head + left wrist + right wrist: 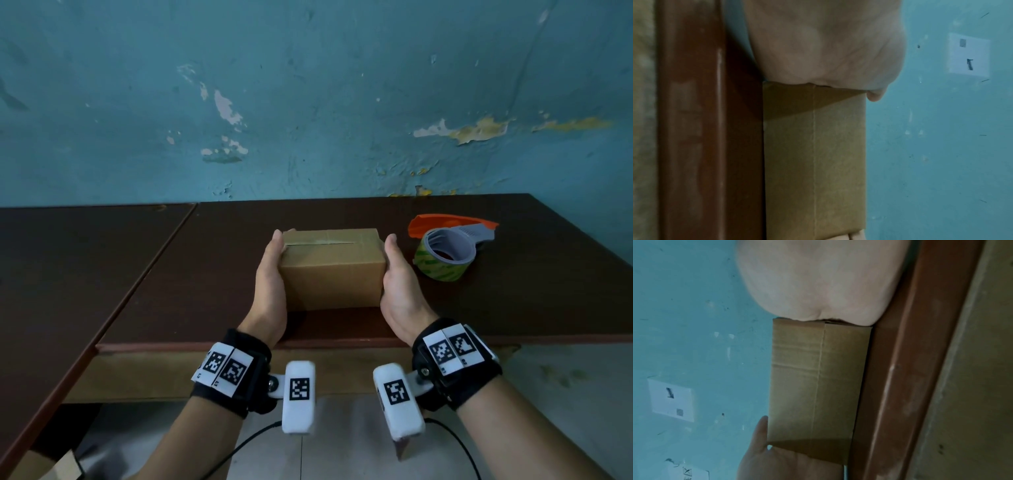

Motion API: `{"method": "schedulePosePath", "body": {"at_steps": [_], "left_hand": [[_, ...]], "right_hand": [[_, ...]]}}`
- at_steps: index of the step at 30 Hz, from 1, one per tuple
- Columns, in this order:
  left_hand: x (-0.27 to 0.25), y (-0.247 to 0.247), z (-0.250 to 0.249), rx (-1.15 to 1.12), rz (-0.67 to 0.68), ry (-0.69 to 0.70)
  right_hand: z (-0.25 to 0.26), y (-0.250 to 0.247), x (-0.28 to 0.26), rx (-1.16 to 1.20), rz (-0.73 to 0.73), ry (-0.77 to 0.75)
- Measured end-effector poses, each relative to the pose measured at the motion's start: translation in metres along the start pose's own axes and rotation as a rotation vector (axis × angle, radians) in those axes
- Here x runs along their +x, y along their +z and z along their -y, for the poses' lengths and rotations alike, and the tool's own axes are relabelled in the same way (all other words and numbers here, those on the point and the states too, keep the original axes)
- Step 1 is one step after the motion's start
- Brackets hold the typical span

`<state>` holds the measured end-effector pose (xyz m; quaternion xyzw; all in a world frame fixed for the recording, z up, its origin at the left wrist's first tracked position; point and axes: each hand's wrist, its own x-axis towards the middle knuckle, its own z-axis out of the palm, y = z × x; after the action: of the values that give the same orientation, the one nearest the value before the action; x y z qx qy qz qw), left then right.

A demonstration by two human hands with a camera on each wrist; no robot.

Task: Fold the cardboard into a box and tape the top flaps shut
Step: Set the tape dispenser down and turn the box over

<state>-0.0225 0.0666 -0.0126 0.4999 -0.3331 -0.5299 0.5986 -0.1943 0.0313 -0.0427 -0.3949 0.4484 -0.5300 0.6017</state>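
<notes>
Box (331, 270) upright, long axis left-right

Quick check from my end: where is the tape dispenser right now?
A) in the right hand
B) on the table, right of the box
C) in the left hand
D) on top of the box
B: the tape dispenser lies on the table beside the box, while the left hand and right hand press the box's ends.

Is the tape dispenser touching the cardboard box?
Apart. The head view shows the tape dispenser right of the box, with the right hand between them.
</notes>
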Motion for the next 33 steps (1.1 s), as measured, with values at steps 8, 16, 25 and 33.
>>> {"method": "schedulePosePath", "body": {"at_steps": [8,16,25,33], "left_hand": [[0.006,-0.004,-0.005,-0.01,0.014,-0.129],[0.011,-0.004,-0.001,0.041,-0.064,-0.13],[0.019,-0.006,0.007,0.12,-0.085,-0.051],[0.03,-0.02,-0.002,0.263,-0.193,0.107]], "right_hand": [[0.013,0.005,-0.001,0.148,-0.076,0.059],[0.013,0.005,-0.001,0.096,-0.105,-0.019],[0.01,0.001,0.003,0.047,-0.151,0.003],[0.018,-0.01,0.0,0.075,-0.122,-0.07]]}}
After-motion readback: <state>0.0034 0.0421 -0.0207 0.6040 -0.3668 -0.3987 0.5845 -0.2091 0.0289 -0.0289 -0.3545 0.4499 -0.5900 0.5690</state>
